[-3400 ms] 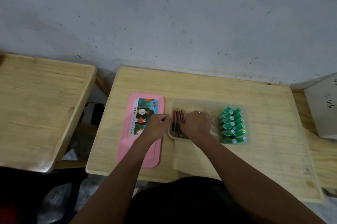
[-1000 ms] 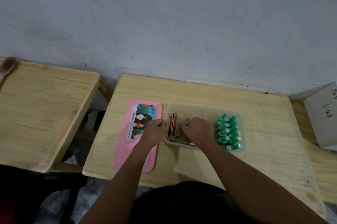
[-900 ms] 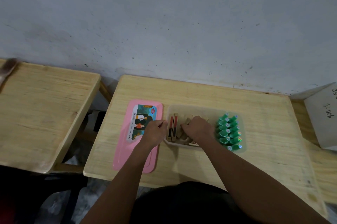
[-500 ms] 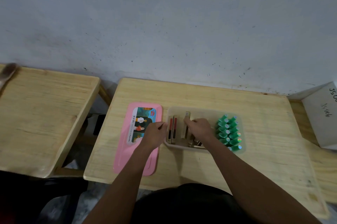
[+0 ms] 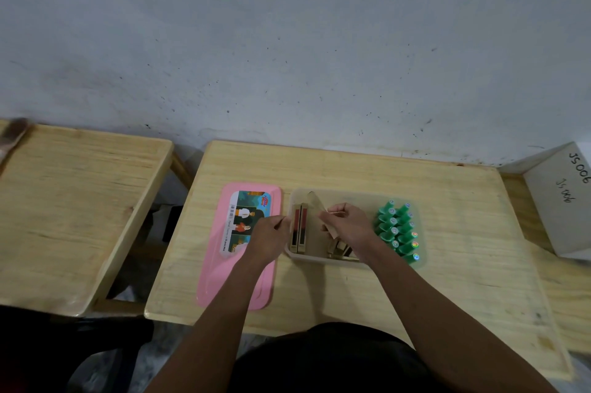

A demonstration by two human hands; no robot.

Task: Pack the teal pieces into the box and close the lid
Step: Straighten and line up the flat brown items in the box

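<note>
A translucent box [image 5: 351,192] is set on the middle of a wooden worktop [image 5: 463,248], with its long side running left to right. The teal pieces [image 5: 396,229] are already packed into the right end of the box, where they stand in two close rows (small shiny stickers can be seen on the nearer ones). At the left end of the box, two narrow pieces with red faces [image 5: 299,226] are stood side by side against the wall, and a few loose tan pieces are heaped in the near middle.

The left rim of the box is gripped by the curled fingertips of the left hand [image 5: 267,237], whose wrist lies over the lid [image 5: 224,277]. The lid, pink and bearing a printed label, is laid flat on the worktop just beside the box, to its left, so the box is not yet closed. A flat tan piece [image 5: 316,202] is pinched between the thumb and fingers of the right hand [image 5: 347,223] and held tilted above the middle of the box.

A white carton [image 5: 563,200] with handwriting is seen at the right edge, and a second wooden table [image 5: 70,200] to the left.
</note>
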